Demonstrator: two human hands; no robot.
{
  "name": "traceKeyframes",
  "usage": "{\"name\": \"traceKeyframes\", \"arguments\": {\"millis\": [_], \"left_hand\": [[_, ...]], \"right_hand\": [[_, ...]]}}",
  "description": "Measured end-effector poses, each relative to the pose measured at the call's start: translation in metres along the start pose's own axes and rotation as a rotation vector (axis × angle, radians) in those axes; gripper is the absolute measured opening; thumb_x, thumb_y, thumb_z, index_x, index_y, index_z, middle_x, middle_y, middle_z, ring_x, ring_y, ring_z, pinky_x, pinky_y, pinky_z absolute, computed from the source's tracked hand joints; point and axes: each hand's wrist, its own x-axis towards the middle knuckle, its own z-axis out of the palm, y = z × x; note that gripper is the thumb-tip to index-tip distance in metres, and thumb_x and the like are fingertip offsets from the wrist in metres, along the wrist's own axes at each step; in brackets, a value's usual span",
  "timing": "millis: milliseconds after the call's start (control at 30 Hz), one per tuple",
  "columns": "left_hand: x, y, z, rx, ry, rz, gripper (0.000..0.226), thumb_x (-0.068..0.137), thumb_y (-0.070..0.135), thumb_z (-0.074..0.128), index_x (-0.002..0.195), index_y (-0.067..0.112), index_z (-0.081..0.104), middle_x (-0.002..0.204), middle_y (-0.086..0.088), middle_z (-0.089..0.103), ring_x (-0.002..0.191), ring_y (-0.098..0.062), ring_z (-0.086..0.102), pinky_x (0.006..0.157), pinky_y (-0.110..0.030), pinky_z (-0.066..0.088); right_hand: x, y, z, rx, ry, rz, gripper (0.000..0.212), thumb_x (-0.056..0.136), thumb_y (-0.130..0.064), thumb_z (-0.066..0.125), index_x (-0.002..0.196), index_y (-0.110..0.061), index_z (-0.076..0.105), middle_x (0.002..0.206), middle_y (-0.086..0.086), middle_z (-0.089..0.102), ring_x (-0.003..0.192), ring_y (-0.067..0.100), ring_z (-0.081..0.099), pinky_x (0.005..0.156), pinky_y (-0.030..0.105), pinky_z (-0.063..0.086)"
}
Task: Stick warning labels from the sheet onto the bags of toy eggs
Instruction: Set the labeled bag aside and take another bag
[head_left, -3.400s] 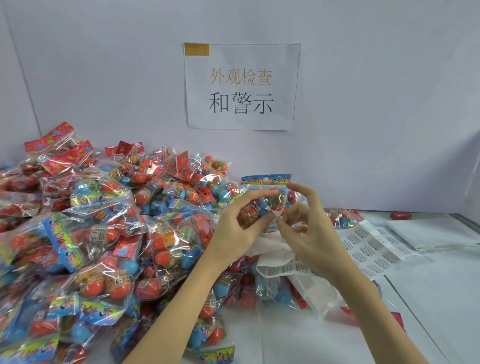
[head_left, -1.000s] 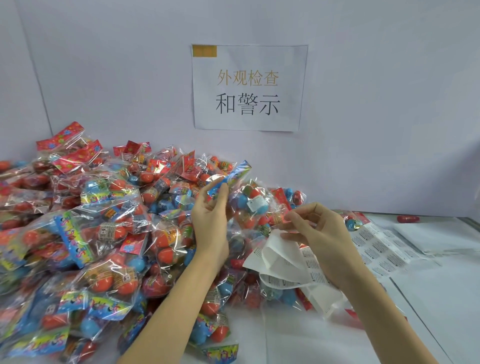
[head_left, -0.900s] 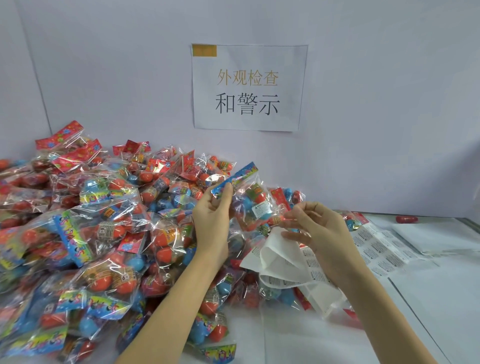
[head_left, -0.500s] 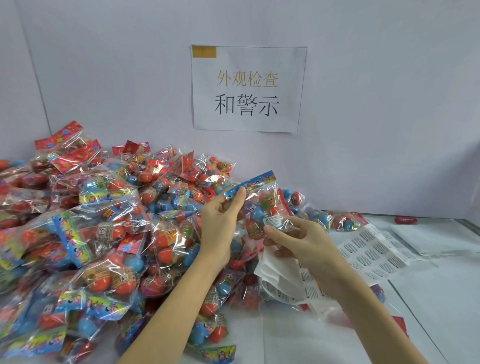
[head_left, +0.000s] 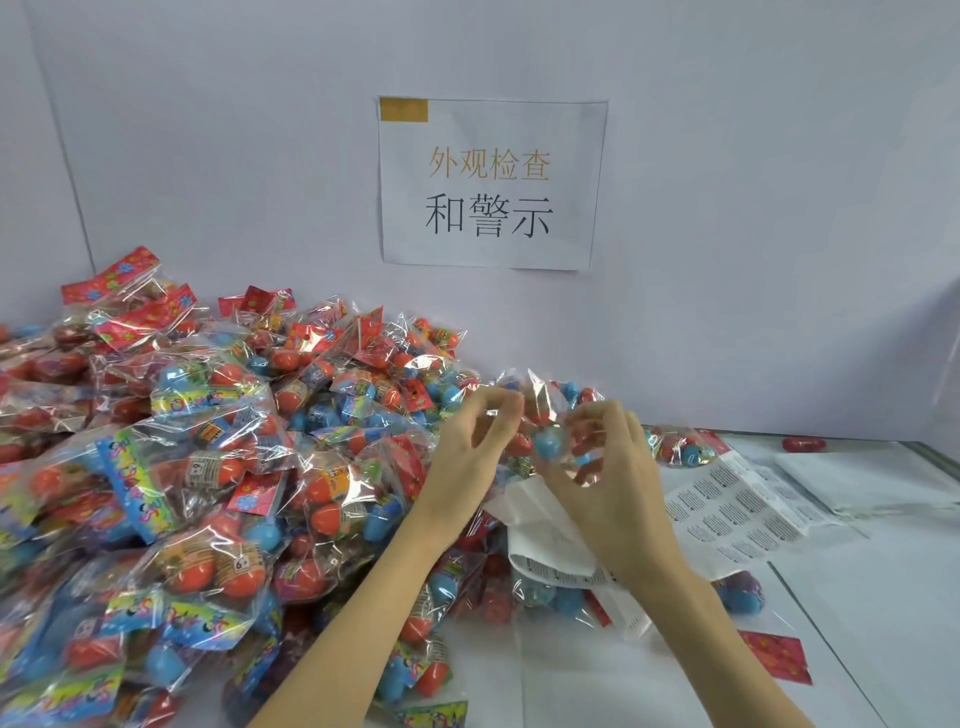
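Observation:
A clear bag of toy eggs (head_left: 545, 436), red and blue ones inside, is held up between both hands in front of the big heap of bags (head_left: 208, 467). My left hand (head_left: 462, 457) pinches the bag's left edge between thumb and fingertips. My right hand (head_left: 613, 478) grips its right side with curled fingers; the fingertips are blurred. A curled white label sheet (head_left: 540, 540) lies under my right wrist on other bags. A flat label sheet (head_left: 737, 509) with several printed labels lies to the right.
A paper sign (head_left: 491, 182) hangs on the back wall. A loose red egg (head_left: 804, 445) lies near the wall at right. White paper sheets (head_left: 872, 478) cover the right of the table. A red bag header (head_left: 776, 654) lies near my right forearm.
The bag has turned in my hands and its blue header no longer shows. My right hand has risen from the bag's lower edge and now grips its right side.

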Motion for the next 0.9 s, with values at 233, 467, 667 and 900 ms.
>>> {"name": "traceKeyframes", "arguments": {"millis": [233,467,667,900], "left_hand": [[0.005,-0.004,-0.004,-0.169,0.128,-0.041,0.023,0.094,0.037,0.077,0.117,0.037,0.072,0.115,0.001,0.076,0.115,-0.02,0.072,0.093,-0.035,0.062],[0.002,0.004,-0.001,-0.159,0.046,-0.026,0.02,0.091,0.048,0.074,0.108,0.058,0.073,0.115,0.012,0.078,0.11,-0.01,0.074,0.087,-0.028,0.062],[0.003,-0.002,0.005,0.115,0.103,0.114,0.023,0.103,0.048,0.056,0.126,0.048,0.056,0.117,0.029,0.067,0.11,0.009,0.063,0.086,-0.007,0.049],[0.011,-0.025,-0.006,0.737,0.081,-0.009,0.036,0.102,0.013,0.064,0.138,0.012,0.063,0.143,-0.007,0.056,0.139,-0.025,0.046,0.116,-0.036,0.038]], "right_hand": [[0.004,-0.001,-0.001,0.072,0.029,-0.13,0.025,0.096,-0.008,0.073,0.112,-0.027,0.07,0.111,-0.007,0.063,0.093,0.007,0.065,0.078,0.016,0.051],[0.008,-0.011,-0.021,0.291,-0.208,0.196,0.013,0.088,-0.05,0.077,0.1,-0.044,0.075,0.095,-0.011,0.078,0.085,0.007,0.073,0.073,0.021,0.058],[0.018,0.0,-0.044,0.358,-0.081,0.314,0.019,0.094,-0.035,0.077,0.093,-0.017,0.082,0.081,-0.001,0.078,0.069,0.014,0.068,0.064,0.021,0.049],[0.043,0.021,-0.129,1.802,0.513,0.155,0.057,0.097,-0.045,0.069,0.146,-0.018,0.057,0.132,0.019,0.069,0.12,0.022,0.07,0.091,0.023,0.059]]}}
